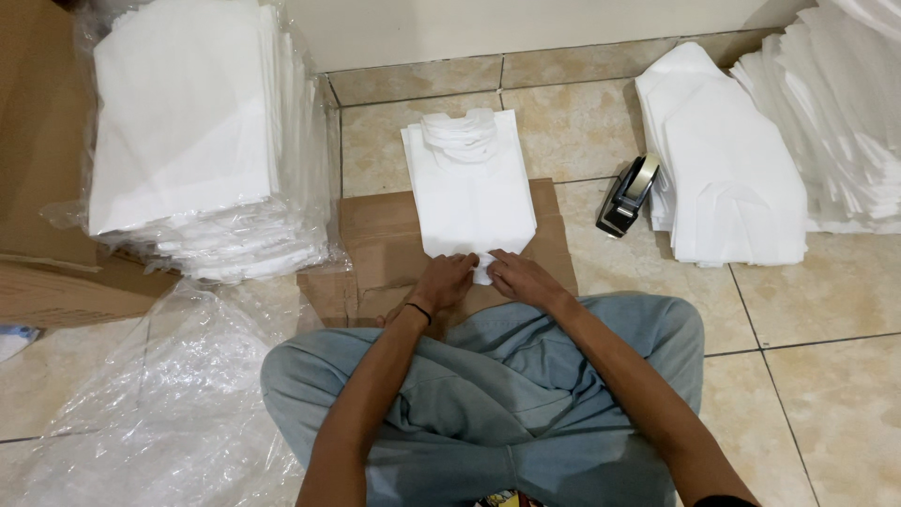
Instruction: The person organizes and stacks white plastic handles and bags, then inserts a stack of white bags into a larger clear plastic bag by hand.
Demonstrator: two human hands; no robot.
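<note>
A small stack of white bags with cut-out handles (469, 178) lies on a flat piece of cardboard (375, 239) on the tiled floor in front of my crossed legs. My left hand (443, 280) and my right hand (514, 274) rest side by side at the stack's near edge. Both pinch the bottom edge of the bags, fingers curled on the white material. A thin black band sits on my left wrist.
A tall pile of white bags wrapped in clear plastic (202, 141) stands at the left by a cardboard box (38, 169). Loose clear plastic (150, 394) lies at lower left. A tape dispenser (627, 195) and more white bag piles (732, 169) lie at right.
</note>
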